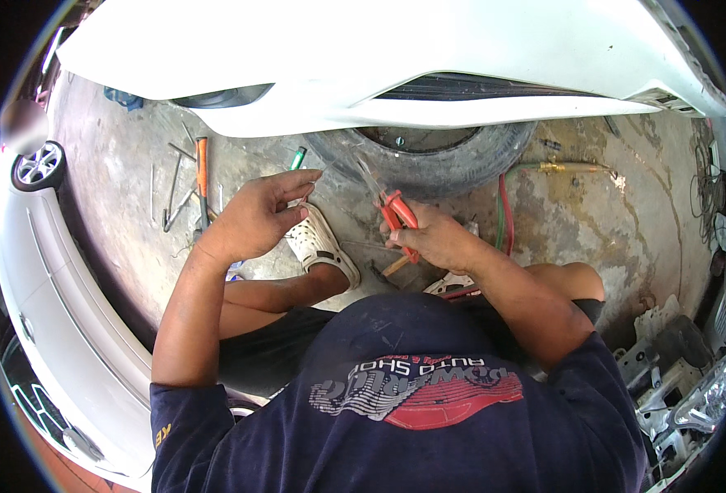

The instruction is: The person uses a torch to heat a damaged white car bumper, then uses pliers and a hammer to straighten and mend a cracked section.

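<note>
My right hand (433, 240) is wrapped around red-handled long-nose pliers (397, 211), their handles spread and the slim metal jaws pointing up and left toward the tire (429, 168). My left hand (260, 215) is raised left of the pliers, above a beige clog on my foot (318, 238). Its thumb and fingers are bent loosely and stand apart, with nothing visible between them. The tire lies under the lower edge of a large white car body panel (314, 66). A green-handled tool (298, 158) rests on the floor just beyond my left hand.
An orange-handled tool (203, 172) and several metal rods lie left on the stained concrete. A wooden-handled tool (396, 265) is between my feet. Green and red hoses (507, 214) run right of the tire. A silver car (75, 312) stands left; car parts (684, 370) are piled right.
</note>
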`<state>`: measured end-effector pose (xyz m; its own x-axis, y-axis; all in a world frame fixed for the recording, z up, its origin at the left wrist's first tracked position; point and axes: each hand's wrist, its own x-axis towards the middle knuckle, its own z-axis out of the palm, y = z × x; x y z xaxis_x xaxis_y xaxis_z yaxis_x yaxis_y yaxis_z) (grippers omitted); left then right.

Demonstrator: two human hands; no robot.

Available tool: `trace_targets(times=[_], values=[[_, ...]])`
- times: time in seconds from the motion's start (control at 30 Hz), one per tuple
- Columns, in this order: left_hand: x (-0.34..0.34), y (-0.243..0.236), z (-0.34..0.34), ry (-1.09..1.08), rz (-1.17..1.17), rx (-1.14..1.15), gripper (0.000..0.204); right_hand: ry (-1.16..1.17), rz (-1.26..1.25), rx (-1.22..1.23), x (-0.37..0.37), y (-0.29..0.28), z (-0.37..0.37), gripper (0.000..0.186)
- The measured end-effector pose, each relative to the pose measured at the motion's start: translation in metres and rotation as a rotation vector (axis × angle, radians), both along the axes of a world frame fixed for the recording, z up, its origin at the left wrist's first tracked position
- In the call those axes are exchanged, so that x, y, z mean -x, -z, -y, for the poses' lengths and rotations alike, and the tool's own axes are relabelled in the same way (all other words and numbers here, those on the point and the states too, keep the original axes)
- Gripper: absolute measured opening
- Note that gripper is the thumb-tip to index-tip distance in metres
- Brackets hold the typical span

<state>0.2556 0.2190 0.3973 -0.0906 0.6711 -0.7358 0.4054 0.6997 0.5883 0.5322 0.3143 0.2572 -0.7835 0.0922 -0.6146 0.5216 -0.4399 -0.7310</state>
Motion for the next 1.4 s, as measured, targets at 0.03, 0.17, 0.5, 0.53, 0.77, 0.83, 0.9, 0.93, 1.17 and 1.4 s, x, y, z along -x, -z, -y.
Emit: trace_targets(times=[0.03,0.17,0.5,0.53,0.77,0.83,0.9,0.93,1.17,1.4], values=[[0.0,0.0,-0.001,0.001,-0.004,0.027,0.058,-0.016,-0.003,-0.025,0.001,0.001,0.0,0.045],[0.0,0.003,0.007,-0.007,0.022,-0.027,0.058,-0.059,0.052,-0.049,0.002,-0.002,-0.002,0.047],[0.001,0.008,0.006,-0.072,0.124,-0.05,0.06,0.241,-0.049,0.655,-0.001,-0.023,-0.005,0.047],[0.002,0.008,0.006,-0.101,0.161,-0.057,0.06,0.349,-0.118,0.926,-0.003,-0.029,-0.006,0.047],[0.0,0.026,0.015,-0.094,0.164,0.021,0.05,0.008,0.023,-0.148,0.002,0.008,-0.003,0.041],[-0.001,0.033,0.02,0.03,0.024,-0.013,0.046,-0.082,0.022,-0.358,-0.009,0.042,0.014,0.039],[-0.002,0.034,0.018,0.171,-0.131,-0.046,0.042,-0.178,0.016,-0.577,-0.014,0.06,0.02,0.037],[-0.002,0.032,0.013,0.253,-0.217,-0.055,0.04,-0.125,-0.003,-0.348,-0.018,0.06,0.019,0.038],[-0.001,0.039,0.015,0.105,-0.062,-0.19,0.038,0.26,-0.083,0.957,-0.017,-0.011,-0.001,0.041],[-0.021,0.029,0.011,0.427,-0.475,-0.098,0.036,0.03,0.124,0.389,-0.02,0.02,0.01,0.037]])
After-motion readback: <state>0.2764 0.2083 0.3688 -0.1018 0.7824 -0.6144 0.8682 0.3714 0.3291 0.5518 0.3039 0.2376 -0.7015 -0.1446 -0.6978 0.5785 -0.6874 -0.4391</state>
